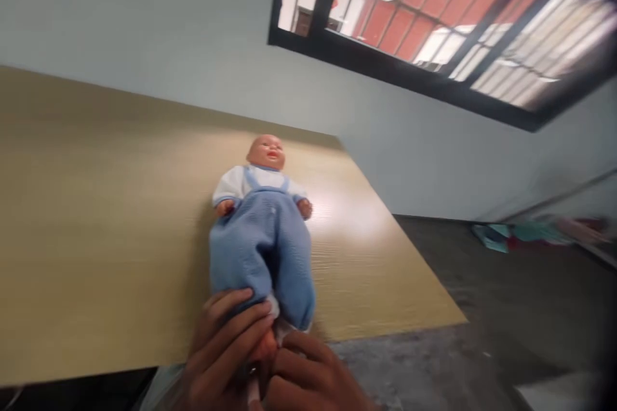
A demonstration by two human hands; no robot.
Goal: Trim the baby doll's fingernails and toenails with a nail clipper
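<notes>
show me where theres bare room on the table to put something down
The table is bare from its left edge across to the doll, and in a narrower strip between the doll and the right edge. It is crowded only at the near edge, where the left hand and right hand close around the doll's feet.

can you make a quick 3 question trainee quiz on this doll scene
1. True or false: the doll lies face up on the table.
2. What colour are the doll's dungarees? A red, B blue, C green
3. Which end of the doll do the left hand and right hand meet at?

Key: 1 true. 2 B. 3 the feet end, at the table's near edge.
</notes>
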